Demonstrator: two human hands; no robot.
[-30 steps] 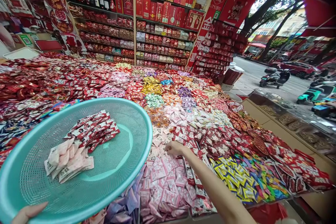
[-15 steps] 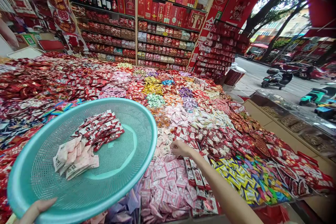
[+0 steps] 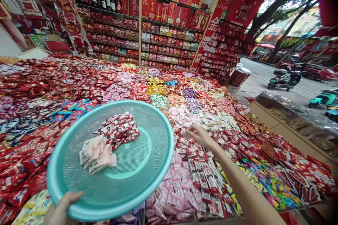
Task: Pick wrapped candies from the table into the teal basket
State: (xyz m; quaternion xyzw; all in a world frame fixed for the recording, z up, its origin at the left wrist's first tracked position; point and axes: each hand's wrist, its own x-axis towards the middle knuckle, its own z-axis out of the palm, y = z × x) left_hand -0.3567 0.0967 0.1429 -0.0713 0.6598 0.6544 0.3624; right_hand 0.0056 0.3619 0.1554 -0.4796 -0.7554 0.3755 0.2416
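My left hand (image 3: 63,205) grips the rim of a round teal plastic basket (image 3: 137,204) at the lower left, thumb over the edge. Inside the basket lie two small heaps: red-and-white candy packets (image 3: 120,130) and pale pink candy packets (image 3: 97,154). To the right of the basket, my right hand (image 3: 196,135) hovers over the candy pile with its fingers bent. Whether anything is between those fingertips I cannot make out. Red-and-white packets (image 3: 186,146) lie just below that hand, and pink packets (image 3: 171,193) nearer to me.
Heaps of wrapped sweets cover the wide display, among them yellow packets (image 3: 155,86) and colourful ones (image 3: 277,182). Behind stand shelves (image 3: 141,42) with bottles and red boxes. Clear-topped bins (image 3: 298,123) line the right, and a parked scooter (image 3: 285,79) stands outside.
The basket and my left hand have shifted right in the view. My right hand has lifted up and to the right from the pale pink packets. The whole view has turned slightly left.
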